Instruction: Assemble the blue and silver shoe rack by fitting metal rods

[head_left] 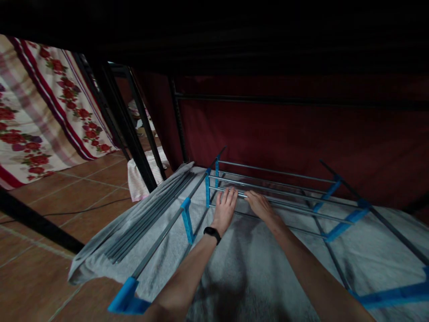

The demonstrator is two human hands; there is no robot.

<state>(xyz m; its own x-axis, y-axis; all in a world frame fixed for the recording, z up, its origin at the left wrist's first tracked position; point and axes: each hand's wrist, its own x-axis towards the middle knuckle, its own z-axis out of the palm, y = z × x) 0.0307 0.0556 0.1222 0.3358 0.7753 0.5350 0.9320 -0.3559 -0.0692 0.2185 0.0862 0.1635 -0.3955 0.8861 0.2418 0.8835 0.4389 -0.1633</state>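
My left hand (224, 209), with a black band (212, 233) on its wrist, curls its fingertips over a thin metal rod (241, 194). Close beside it, my right hand (260, 205) has its fingers bent round the same rod. The rod lies crosswise in a rack frame with blue plastic brackets (207, 190) at the left and more blue brackets (346, 225) at the right. Other crossbars (284, 171) run parallel behind it. The frame's grey side tube (161, 232) slopes toward me on the left. My fingers hide part of the rod.
Several loose grey rods (150, 217) lie bundled on the grey blanket (241, 273) at the left. Black posts (122, 120) and a dark overhead structure surround this space. A maroon cloth (268, 129) hangs behind. Floral fabric (50, 112) hangs over the tiled floor (97, 179).
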